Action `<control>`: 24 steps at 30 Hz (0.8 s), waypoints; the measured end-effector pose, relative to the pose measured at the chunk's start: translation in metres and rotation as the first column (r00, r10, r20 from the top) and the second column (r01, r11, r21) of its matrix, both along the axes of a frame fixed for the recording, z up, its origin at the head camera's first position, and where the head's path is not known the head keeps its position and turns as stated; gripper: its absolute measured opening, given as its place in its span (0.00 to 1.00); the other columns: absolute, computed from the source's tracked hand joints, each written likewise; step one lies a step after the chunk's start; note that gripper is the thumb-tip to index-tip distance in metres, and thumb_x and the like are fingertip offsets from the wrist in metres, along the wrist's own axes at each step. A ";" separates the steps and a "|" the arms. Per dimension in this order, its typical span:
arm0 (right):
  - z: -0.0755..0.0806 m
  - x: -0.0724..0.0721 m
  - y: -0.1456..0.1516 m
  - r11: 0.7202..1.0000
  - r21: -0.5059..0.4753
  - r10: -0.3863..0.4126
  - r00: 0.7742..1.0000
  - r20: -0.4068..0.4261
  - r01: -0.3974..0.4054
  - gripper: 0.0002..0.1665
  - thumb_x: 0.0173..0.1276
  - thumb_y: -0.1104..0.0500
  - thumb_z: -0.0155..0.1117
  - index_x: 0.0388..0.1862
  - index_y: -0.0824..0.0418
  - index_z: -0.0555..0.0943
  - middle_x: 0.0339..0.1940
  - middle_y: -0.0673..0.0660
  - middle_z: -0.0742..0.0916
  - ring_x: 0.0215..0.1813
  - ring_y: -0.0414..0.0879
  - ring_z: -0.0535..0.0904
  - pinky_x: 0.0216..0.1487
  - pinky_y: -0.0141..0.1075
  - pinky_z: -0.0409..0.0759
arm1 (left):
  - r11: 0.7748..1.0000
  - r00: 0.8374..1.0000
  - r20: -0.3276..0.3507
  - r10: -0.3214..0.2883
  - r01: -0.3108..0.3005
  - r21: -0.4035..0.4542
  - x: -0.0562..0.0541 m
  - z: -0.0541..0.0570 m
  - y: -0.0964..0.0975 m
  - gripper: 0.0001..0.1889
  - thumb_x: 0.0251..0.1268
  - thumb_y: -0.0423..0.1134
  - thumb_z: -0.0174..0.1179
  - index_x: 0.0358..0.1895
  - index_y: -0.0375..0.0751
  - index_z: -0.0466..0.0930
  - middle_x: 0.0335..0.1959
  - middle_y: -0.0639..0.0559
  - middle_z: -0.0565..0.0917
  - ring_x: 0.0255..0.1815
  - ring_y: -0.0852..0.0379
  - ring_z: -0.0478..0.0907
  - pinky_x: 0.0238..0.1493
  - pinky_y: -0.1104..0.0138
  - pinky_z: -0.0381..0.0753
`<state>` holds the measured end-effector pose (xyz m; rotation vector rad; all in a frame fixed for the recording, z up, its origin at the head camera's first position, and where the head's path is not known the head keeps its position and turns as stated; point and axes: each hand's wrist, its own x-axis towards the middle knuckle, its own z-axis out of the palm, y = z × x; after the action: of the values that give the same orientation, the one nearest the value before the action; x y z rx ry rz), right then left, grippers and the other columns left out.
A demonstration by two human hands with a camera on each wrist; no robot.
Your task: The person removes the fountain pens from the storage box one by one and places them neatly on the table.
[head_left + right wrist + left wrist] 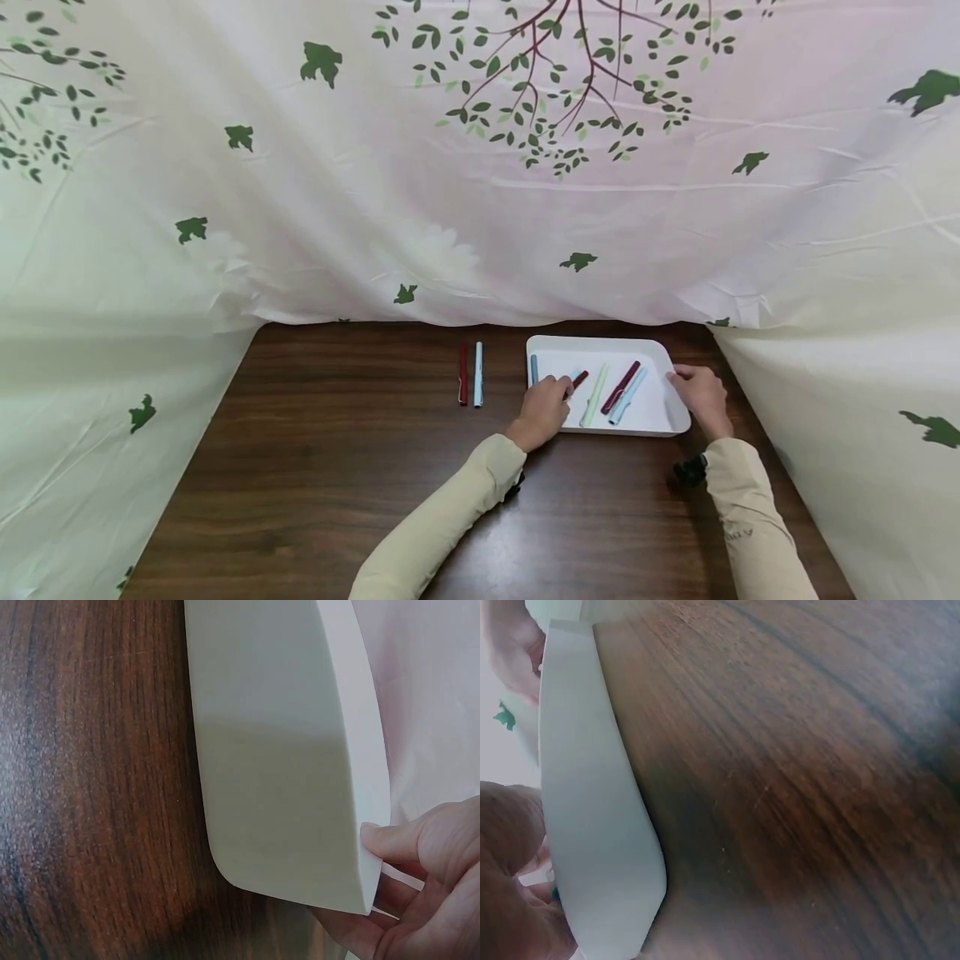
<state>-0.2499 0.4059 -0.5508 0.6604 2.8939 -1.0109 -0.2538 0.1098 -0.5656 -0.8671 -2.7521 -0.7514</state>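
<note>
A shallow white tray (651, 421) lies on the table with several pens in it. My right hand (703, 400) grips the tray's right rim, its thumb on the rim in the right wrist view. My left hand (543, 411) reaches over the tray's front edge, fingers bent down at a short dark red pen (581, 379), whose lower part they hide. A bit of light blue shows behind that pen. Right of it lie a light green pen (595, 396), a dark red pen (621, 387) and a light blue pen (627, 397). A grey-blue pen (534, 369) lies along the left wall.
Left of the tray, a red pen (462, 375) and a light blue pen (478, 375) lie side by side on the dark wooden table (322, 467). A patterned cloth (480, 225) hangs behind the table and along both sides.
</note>
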 end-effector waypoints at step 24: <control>-0.002 0.015 -0.004 1.000 -0.012 -0.020 1.000 -0.006 0.020 0.26 0.83 0.56 0.55 0.69 0.74 0.76 0.69 0.78 0.76 0.70 0.75 0.71 0.66 0.69 0.65 | 0.887 0.809 0.580 -0.092 -0.199 0.417 -0.005 0.021 -0.015 0.11 0.67 0.34 0.71 0.49 0.35 0.85 0.45 0.43 0.90 0.44 0.51 0.87 0.41 0.64 0.86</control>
<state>-0.2345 0.4024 -0.5525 0.6883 2.8900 -1.0336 -0.2590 0.0948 -0.5444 -0.4966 -2.8260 -1.8417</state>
